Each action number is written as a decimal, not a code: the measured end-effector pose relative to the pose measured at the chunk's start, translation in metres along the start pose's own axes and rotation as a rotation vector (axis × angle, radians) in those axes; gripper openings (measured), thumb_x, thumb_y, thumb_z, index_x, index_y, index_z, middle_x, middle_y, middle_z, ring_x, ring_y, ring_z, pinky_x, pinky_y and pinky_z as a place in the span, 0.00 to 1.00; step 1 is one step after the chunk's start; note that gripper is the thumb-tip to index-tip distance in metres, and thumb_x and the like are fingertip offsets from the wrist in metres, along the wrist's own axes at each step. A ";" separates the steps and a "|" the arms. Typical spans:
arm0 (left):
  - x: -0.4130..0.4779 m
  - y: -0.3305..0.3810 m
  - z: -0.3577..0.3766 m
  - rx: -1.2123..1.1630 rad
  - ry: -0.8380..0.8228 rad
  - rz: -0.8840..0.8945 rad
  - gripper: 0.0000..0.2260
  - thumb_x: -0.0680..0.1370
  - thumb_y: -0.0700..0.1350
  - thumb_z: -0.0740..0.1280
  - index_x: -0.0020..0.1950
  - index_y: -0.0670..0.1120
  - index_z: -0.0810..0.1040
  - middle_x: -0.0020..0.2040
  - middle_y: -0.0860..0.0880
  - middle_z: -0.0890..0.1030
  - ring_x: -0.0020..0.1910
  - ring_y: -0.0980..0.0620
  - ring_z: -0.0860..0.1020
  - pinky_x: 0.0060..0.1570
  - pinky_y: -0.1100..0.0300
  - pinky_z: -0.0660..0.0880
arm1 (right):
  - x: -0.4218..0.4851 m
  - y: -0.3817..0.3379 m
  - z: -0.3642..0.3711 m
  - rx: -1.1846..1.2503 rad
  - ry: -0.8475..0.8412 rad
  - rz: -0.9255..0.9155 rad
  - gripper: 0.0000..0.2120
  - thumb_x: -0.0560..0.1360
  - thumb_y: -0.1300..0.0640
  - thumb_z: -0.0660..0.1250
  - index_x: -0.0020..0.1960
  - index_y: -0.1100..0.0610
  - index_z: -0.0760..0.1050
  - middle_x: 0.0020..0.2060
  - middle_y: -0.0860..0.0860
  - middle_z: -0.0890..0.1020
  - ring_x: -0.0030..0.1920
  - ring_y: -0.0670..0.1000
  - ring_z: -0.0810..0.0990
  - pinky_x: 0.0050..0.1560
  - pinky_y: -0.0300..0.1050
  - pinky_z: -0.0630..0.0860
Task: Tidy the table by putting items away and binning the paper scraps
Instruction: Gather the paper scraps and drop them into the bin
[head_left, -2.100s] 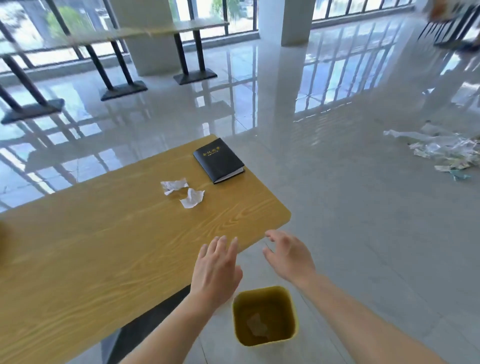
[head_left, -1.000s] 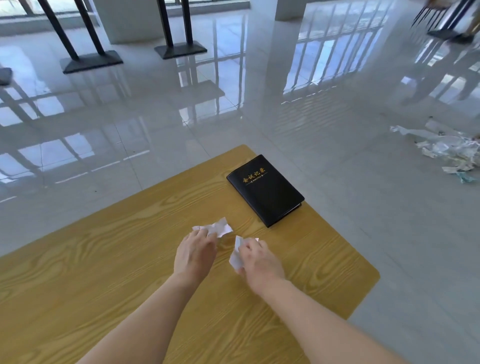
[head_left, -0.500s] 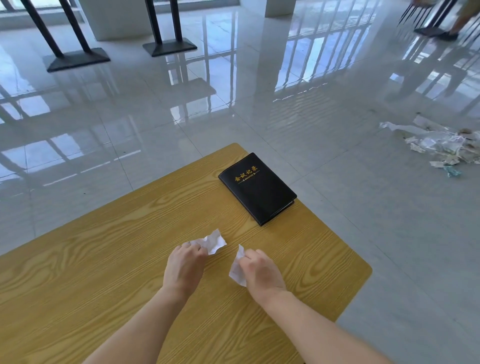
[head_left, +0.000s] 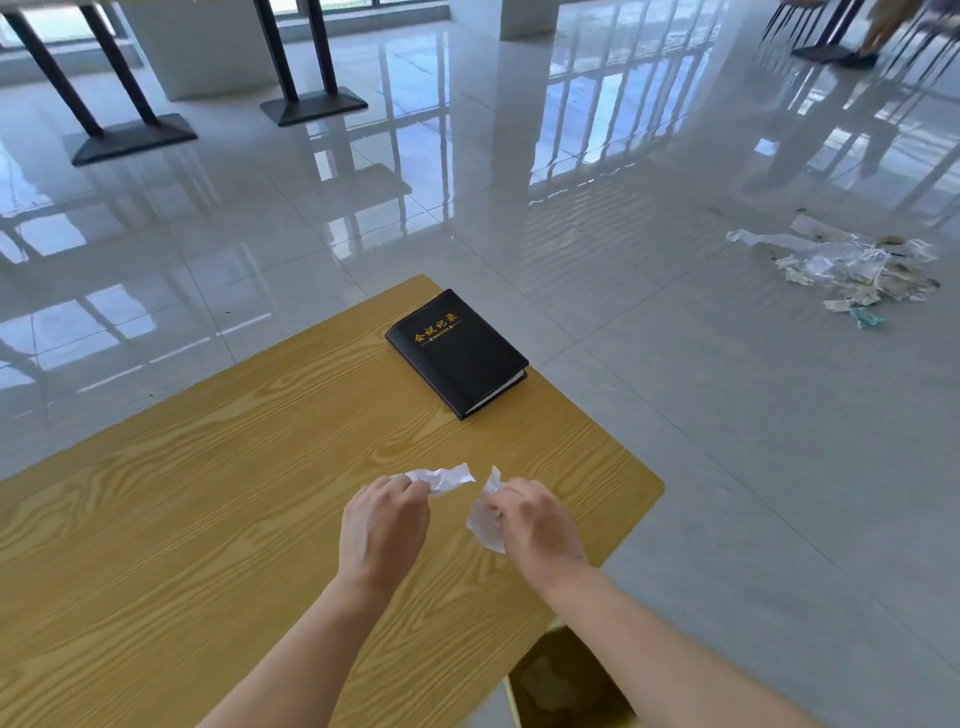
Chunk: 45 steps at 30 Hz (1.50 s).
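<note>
Over the wooden table (head_left: 182, 519), my left hand (head_left: 382, 527) pinches a crumpled white paper scrap (head_left: 447, 477) between its fingertips. My right hand (head_left: 540, 527) grips a second white paper scrap (head_left: 485, 514), which hangs down from its fingers. Both scraps are lifted slightly off the tabletop. A black notebook (head_left: 460, 353) with gold lettering lies closed near the table's far right corner. A yellow bin (head_left: 561, 680) stands on the floor below the table's near right edge, partly hidden by my right forearm; a scrap lies inside it.
A pile of paper and plastic litter (head_left: 852, 270) lies on the glossy tiled floor at the right. Black table legs with flat bases (head_left: 130, 137) stand at the far left, chair legs at the top right.
My hands went from hovering above the bin to the two scraps on the table and closed on them. Since half a second ago both scraps have lifted slightly and come toward me.
</note>
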<state>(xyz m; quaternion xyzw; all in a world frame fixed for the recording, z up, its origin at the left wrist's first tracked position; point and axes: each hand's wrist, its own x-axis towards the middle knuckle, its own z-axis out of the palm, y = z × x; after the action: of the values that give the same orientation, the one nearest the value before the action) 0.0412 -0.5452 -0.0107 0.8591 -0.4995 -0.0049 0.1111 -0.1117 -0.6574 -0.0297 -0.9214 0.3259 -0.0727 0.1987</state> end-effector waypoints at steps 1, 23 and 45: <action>-0.004 0.011 0.000 -0.003 0.002 0.001 0.09 0.65 0.33 0.73 0.31 0.45 0.78 0.25 0.50 0.74 0.25 0.47 0.72 0.24 0.59 0.62 | -0.007 0.007 -0.005 0.008 0.015 0.007 0.13 0.75 0.70 0.65 0.52 0.56 0.81 0.44 0.49 0.79 0.43 0.49 0.72 0.39 0.40 0.68; -0.130 0.220 0.051 -0.158 0.005 0.141 0.12 0.69 0.36 0.75 0.32 0.48 0.76 0.27 0.54 0.72 0.26 0.58 0.63 0.28 0.69 0.54 | -0.173 0.169 -0.047 0.136 0.069 0.149 0.12 0.76 0.65 0.65 0.53 0.56 0.84 0.47 0.52 0.84 0.48 0.54 0.80 0.47 0.46 0.77; -0.179 0.165 0.334 0.092 -0.487 -0.021 0.12 0.82 0.42 0.57 0.54 0.46 0.81 0.43 0.49 0.80 0.36 0.51 0.73 0.35 0.59 0.68 | -0.216 0.290 0.206 0.047 -0.399 0.407 0.10 0.77 0.64 0.61 0.52 0.58 0.81 0.43 0.52 0.75 0.44 0.54 0.74 0.40 0.42 0.65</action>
<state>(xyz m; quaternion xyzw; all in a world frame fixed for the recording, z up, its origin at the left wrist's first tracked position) -0.2299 -0.5324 -0.3226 0.8419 -0.5023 -0.1902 -0.0519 -0.3912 -0.6612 -0.3377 -0.8283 0.4568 0.1438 0.2907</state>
